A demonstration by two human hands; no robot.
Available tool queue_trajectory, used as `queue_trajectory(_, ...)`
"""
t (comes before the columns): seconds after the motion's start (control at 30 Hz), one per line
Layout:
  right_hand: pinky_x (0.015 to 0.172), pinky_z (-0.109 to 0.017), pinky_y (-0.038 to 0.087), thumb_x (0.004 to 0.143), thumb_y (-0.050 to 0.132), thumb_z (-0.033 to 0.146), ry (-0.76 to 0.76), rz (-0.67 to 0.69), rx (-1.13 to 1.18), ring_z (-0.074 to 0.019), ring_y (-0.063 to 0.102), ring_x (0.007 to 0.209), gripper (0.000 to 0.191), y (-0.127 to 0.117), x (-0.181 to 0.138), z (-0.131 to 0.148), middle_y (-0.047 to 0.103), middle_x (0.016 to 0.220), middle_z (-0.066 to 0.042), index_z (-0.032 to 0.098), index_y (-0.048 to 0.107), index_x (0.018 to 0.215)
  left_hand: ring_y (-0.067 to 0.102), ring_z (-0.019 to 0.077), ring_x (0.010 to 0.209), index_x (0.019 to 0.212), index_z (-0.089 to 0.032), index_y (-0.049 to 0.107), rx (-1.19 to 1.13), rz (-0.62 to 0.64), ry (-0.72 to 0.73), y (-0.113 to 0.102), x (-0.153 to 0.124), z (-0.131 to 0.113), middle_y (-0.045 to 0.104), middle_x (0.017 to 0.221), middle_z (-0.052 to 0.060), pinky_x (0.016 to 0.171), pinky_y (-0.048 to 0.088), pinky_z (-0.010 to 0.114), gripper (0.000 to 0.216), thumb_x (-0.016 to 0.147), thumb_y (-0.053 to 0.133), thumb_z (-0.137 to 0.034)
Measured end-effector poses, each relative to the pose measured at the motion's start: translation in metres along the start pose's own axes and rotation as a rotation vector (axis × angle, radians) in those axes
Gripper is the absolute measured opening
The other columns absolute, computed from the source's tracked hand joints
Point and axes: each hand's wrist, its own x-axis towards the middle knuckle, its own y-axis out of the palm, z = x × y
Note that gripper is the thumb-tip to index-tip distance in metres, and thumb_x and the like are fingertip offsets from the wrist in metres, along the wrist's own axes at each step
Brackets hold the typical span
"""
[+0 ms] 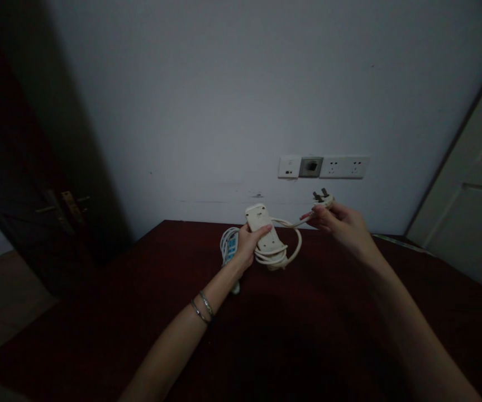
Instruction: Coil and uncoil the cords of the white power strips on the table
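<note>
My left hand (248, 244) is closed around a white power strip (269, 239), its underside turned towards me and the thumb across it. White cord (272, 256) is wound around the lower end of the strip, and a loop runs from there to the right. At the end of that cord is a plug (323, 200), pinched in the fingers of my right hand (343, 223) with its metal prongs pointing up. Just behind my left hand, a second power strip (232, 245) with blue sockets and coiled white cord lies on the table, partly hidden by my wrist.
Wall sockets (344, 167) sit in a row with a grey-framed plate (310, 167) and a white plate (289, 167), above the dark red table (140, 301). A dark door (23, 167) with a handle stands at left, a pale door (471, 178) at right.
</note>
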Motion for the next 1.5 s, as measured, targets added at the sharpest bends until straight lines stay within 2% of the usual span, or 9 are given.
queue_trajectory(0.13,0.08,-0.036,0.05,0.075,0.061,0.048,-0.115,-0.049,-0.022,-0.0194,0.061,0.081,0.031,0.014,-0.007,0.003,0.066,0.083,-0.007,0.018,0.058,0.081,0.063,0.0181,0.076,0.089,-0.013,0.064,-0.002,-0.01,-0.033,0.003,0.001,0.003,0.068,0.091,0.01,0.068,0.049,0.029,0.036,0.057,0.077,-0.023)
queue_trajectory(0.33,0.078,-0.035,0.048,0.075,0.063,0.036,-0.277,0.054,-0.097,-0.0188,0.059,0.081,0.02,0.028,-0.02,0.011,0.063,0.084,-0.004,0.02,0.06,0.087,0.063,0.0184,0.075,0.086,-0.012,0.064,0.001,0.046,-0.077,0.005,0.002,0.004,0.068,0.091,0.012,0.068,0.049,0.029,0.034,0.057,0.077,-0.024)
queue_trajectory(0.47,0.089,-0.037,0.043,0.072,0.066,0.036,-0.31,0.354,-0.207,-0.0223,0.056,0.097,0.033,0.027,-0.025,0.012,0.064,0.099,-0.004,0.024,0.064,0.103,0.062,0.0173,0.071,0.086,-0.012,0.065,0.006,0.106,-0.082,0.002,0.006,-0.004,0.068,0.089,0.01,0.065,0.048,0.028,0.035,0.056,0.077,-0.025)
queue_trajectory(0.63,0.097,-0.043,0.034,0.078,0.062,0.037,-0.359,0.677,-0.453,-0.0238,0.05,0.107,0.052,0.032,-0.035,0.016,0.06,0.112,-0.005,0.033,0.05,0.128,0.061,0.016,0.063,0.088,-0.011,0.065,0.0,0.064,-0.173,-0.006,0.012,-0.015,0.067,0.082,0.009,0.061,0.049,0.029,0.035,0.059,0.077,-0.025)
queue_trajectory(0.83,0.094,-0.04,0.035,0.073,0.068,0.031,-0.359,0.903,-0.633,-0.0227,0.052,0.102,0.048,0.047,-0.037,0.002,0.06,0.108,-0.003,0.035,0.058,0.119,0.061,0.0159,0.062,0.09,-0.012,0.064,0.027,-0.048,-0.215,-0.019,0.018,-0.024,0.066,0.071,0.006,0.062,0.051,0.03,0.035,0.059,0.076,-0.02)
queue_trajectory(0.97,0.091,-0.037,0.039,0.073,0.068,0.028,-0.371,0.886,-0.596,-0.0219,0.054,0.1,0.044,0.05,-0.031,-0.011,0.061,0.11,-0.003,0.034,0.061,0.116,0.062,0.0157,0.063,0.089,-0.013,0.064,0.018,-0.082,-0.271,-0.022,0.02,-0.018,0.067,0.072,0.006,0.064,0.051,0.029,0.029,0.062,0.074,-0.019)
queue_trajectory(1.23,0.089,-0.039,0.042,0.074,0.066,0.035,-0.184,0.746,-0.464,-0.0242,0.057,0.098,0.043,0.019,-0.032,-0.04,0.063,0.11,-0.005,0.03,0.061,0.117,0.055,0.013,0.046,0.073,-0.009,0.062,0.131,0.151,-0.574,-0.01,0.011,0.028,0.062,0.058,0.006,0.05,0.046,0.026,0.007,0.073,0.059,-0.016)
queue_trajectory(1.4,0.094,-0.042,0.04,0.073,0.066,0.037,0.032,0.51,-0.256,-0.026,0.056,0.105,0.046,0.007,-0.038,-0.074,0.063,0.115,-0.006,0.022,0.062,0.116,0.049,0.0106,0.04,0.074,-0.01,0.061,0.24,0.182,-0.583,-0.006,0.001,0.058,0.057,0.051,0.001,0.044,0.039,0.022,0.007,0.068,0.063,-0.014)
queue_trajectory(1.5,0.1,-0.043,0.036,0.072,0.066,0.036,0.087,0.492,-0.164,-0.0259,0.053,0.111,0.051,0.008,-0.039,-0.083,0.059,0.121,-0.006,0.02,0.059,0.12,0.049,0.0106,0.041,0.076,-0.012,0.06,0.296,0.181,-0.573,-0.01,0.0,0.067,0.057,0.052,0.0,0.044,0.038,0.022,0.008,0.07,0.061,-0.017)
